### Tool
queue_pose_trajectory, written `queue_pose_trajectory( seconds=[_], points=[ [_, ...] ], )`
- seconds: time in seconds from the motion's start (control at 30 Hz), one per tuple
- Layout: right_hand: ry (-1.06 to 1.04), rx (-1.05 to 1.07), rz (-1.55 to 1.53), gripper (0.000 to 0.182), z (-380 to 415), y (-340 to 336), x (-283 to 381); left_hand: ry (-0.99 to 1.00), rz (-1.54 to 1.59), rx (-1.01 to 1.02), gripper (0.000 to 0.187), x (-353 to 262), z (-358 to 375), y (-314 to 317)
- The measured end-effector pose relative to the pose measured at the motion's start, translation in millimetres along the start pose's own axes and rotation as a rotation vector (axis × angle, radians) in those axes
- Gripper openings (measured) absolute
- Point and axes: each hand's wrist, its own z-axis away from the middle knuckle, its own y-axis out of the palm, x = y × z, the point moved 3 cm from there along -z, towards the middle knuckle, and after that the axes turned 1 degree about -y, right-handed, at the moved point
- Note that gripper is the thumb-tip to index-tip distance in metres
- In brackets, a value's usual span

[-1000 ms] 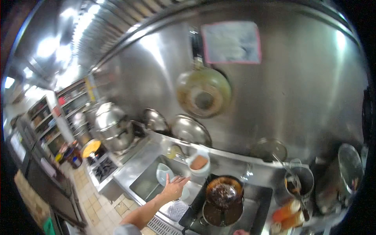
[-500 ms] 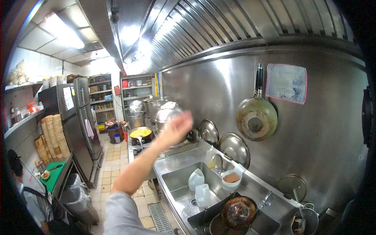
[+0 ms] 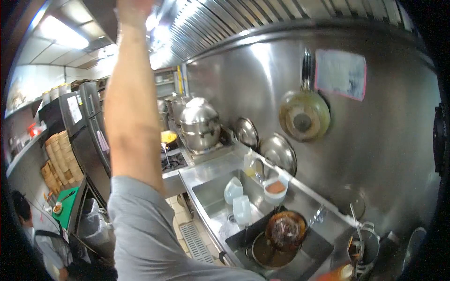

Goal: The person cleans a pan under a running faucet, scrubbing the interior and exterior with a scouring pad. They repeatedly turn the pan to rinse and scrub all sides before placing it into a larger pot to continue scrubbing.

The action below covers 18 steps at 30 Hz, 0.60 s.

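My left hand [image 3: 136,5] is raised at the top edge, blurred and partly cut off, so its fingers cannot be made out. The bare forearm and grey sleeve rise through the left centre. No object shows in the visible part of that hand. Behind the forearm are the ceiling and the metal hood [image 3: 225,21]. My right hand is not visible. Below and to the right, a sink [image 3: 204,199] holds two cut white plastic jugs [image 3: 242,210]. A browned pan [image 3: 285,230] rests over a pot in the neighbouring basin.
A large steamer pot [image 3: 200,126] stands beyond the sink. A wok [image 3: 303,117] hangs on the wall. At lower left, a person [image 3: 49,243] is beside a green board [image 3: 65,210]. A blurred orange-red shape [image 3: 335,275] enters at the bottom right.
My left hand has moved up and left, from before the steamer pot to the top edge. The view has shifted slightly, and an orange-red shape has appeared at the bottom right.
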Motion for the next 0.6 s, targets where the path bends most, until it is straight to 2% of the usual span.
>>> queue_pose_trajectory(
  seconds=[0.03, 0.07, 0.1, 0.13, 0.17, 0.2, 0.23, 0.27, 0.3, 0.37, 0.43, 0.53, 0.6],
  points=[
    [0.077, 0.026, -0.037, 0.063, 12.0, -4.9, 1.0, -0.110, -0.173, 0.215, 0.038, -17.9, -39.6, -26.7],
    [-0.248, -0.151, 0.166, 0.015, -15.2, -10.3, -45.6, -0.245, -0.317, 0.431, 0.055, -14.2, -67.3, -68.6],
    [-0.127, -0.151, 0.100, 0.018, 15.7, -18.4, 16.7, -0.335, -0.267, 0.399, 0.055, 30.7, -11.8, -68.9],
    [-0.013, -0.185, -0.156, 0.021, 18.1, -10.9, 6.0, -0.428, -0.278, 0.346, 0.054, 76.5, 22.3, -90.3],
    [-0.048, -0.139, -0.164, 0.023, 23.2, -14.3, 24.9, -0.529, -0.293, 0.302, 0.053, 122.1, 53.1, -117.6],
    [0.022, -0.168, -0.265, 0.032, 40.5, -19.3, 80.2, -0.639, -0.304, 0.266, 0.052, 162.8, 91.5, -145.8],
    [-0.028, -0.181, -0.154, 0.034, 40.4, -22.3, 80.8, -0.748, -0.314, 0.235, 0.051, 203.2, 140.2, -168.7],
    [0.078, -0.130, -0.290, 0.027, 37.8, -12.5, 46.1, -0.853, -0.323, 0.208, 0.050, 231.8, 193.4, -188.6],
    [-0.009, -0.191, -0.294, 0.027, 38.9, -6.5, 41.5, -0.939, -0.339, 0.189, 0.049, 247.6, 238.8, -204.8],
    [0.148, -0.229, -0.461, 0.025, 46.4, -0.2, 49.9, -1.045, -0.413, 0.166, 0.048, 240.6, 296.6, -230.5],
    [0.201, -0.275, -0.536, 0.026, 53.3, 1.3, 54.5, -1.085, -0.545, 0.160, 0.047, 190.7, 317.2, -238.9],
    [0.164, -0.263, -0.563, 0.023, 51.9, 1.9, 60.8, -1.117, -0.771, 0.171, 0.046, 119.7, 326.6, -240.1],
    [0.173, -0.287, -0.775, 0.022, 52.0, -4.7, 79.8, -1.130, -0.921, 0.186, 0.046, 93.5, 334.7, -239.6]
  ],
)
